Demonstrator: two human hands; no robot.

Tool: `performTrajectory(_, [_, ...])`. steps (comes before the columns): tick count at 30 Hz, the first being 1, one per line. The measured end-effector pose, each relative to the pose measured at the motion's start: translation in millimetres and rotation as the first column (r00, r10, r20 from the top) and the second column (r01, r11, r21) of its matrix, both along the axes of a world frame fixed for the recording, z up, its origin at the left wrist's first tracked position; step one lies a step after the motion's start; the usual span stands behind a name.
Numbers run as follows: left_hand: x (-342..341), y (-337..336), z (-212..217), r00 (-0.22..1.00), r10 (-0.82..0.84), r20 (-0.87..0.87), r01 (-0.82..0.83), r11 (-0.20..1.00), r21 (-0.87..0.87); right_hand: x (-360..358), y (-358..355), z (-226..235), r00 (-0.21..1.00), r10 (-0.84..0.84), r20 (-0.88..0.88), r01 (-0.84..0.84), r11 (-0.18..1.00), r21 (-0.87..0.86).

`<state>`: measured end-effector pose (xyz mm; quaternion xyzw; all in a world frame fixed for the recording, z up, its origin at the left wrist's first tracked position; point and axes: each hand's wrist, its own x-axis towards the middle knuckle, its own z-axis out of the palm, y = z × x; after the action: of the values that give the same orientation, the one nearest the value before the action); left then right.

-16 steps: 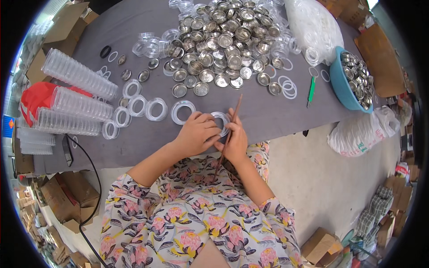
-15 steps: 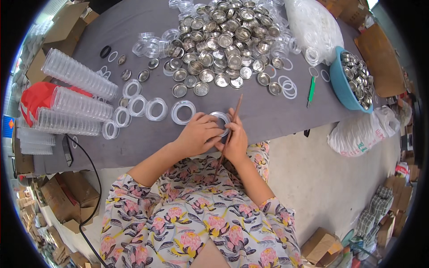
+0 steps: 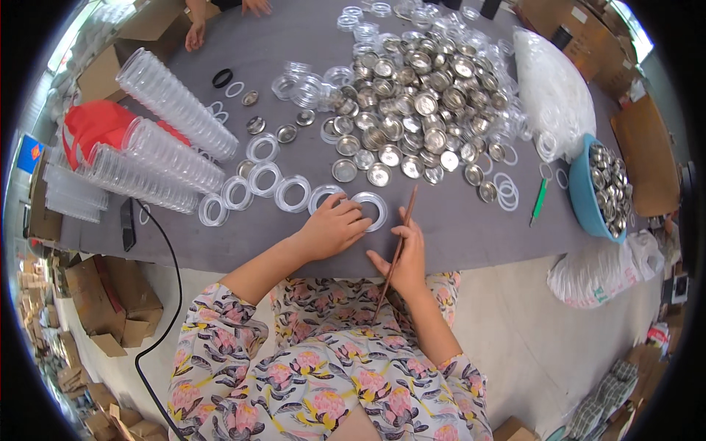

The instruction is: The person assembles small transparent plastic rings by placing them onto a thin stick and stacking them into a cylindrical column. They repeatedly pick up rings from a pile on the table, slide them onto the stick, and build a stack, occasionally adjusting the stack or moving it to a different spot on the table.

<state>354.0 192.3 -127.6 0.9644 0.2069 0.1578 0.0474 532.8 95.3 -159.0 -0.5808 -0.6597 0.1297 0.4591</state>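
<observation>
My left hand [image 3: 335,229] is at the near side of the table, its curved fingers over the left edge of a clear round plastic ring-shaped case [image 3: 379,208]; its thumb is hidden. Beside that hand another clear case [image 3: 318,197] lies partly covered by the fingers. In my right hand [image 3: 407,257] a thin brown stick [image 3: 411,209] is held slantwise, its upper end pointing away from me. The right thumb stretches toward the left hand. More clear ring-shaped cases [image 3: 283,194] lie in a curved group to the left.
A heap of small round metal tins [image 3: 425,104] covers the far middle. Stacked clear cups [image 3: 176,99] and a red bag [image 3: 95,123] stand left. On the right are a green-handled tool [image 3: 540,203], a blue basin [image 3: 586,192] and a plastic bag [image 3: 555,95]. Another person's hand [image 3: 195,34] shows far left.
My hands have moved apart. The case that was between them is now at the left fingers, beside the row. The view has shifted, and another person's hands have come into sight at the far edge.
</observation>
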Motion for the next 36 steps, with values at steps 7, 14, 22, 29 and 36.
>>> performTrajectory(7, [-39.5, 39.2, 25.9, 0.994, 0.097, 0.056, -0.092, 0.991, -0.098, -1.0, -1.7, -6.5, 0.999, -0.042, -0.012, 0.042, 0.999, 0.005])
performTrajectory(14, [-25.1, 161.5, 23.2, 0.84, 0.456, 0.295, -0.497, 0.864, 0.08, -9.9, -3.3, -8.0, 0.998, -0.054, 0.02, 0.053, 0.998, 0.03])
performTrajectory(22, [-13.8, 231.7, 10.4, 0.795, 0.606, 0.005, -0.586, 0.766, 0.264, -8.3, -3.3, -7.2, 0.995, -0.077, 0.056, 0.076, 0.997, 0.032])
performTrajectory(29, [-39.6, 221.0, 16.1, 0.63, 0.722, 0.286, -0.77, 0.629, 0.111, -10.6, -2.8, -4.2, 0.996, -0.079, 0.049, 0.078, 0.997, 0.021])
performTrajectory(36, [6.1, 122.9, 50.6, 0.79, 0.521, 0.322, -0.481, 0.853, -0.202, -5.0, -4.3, -20.8, 0.99, -0.05, -0.128, 0.067, 0.989, 0.131])
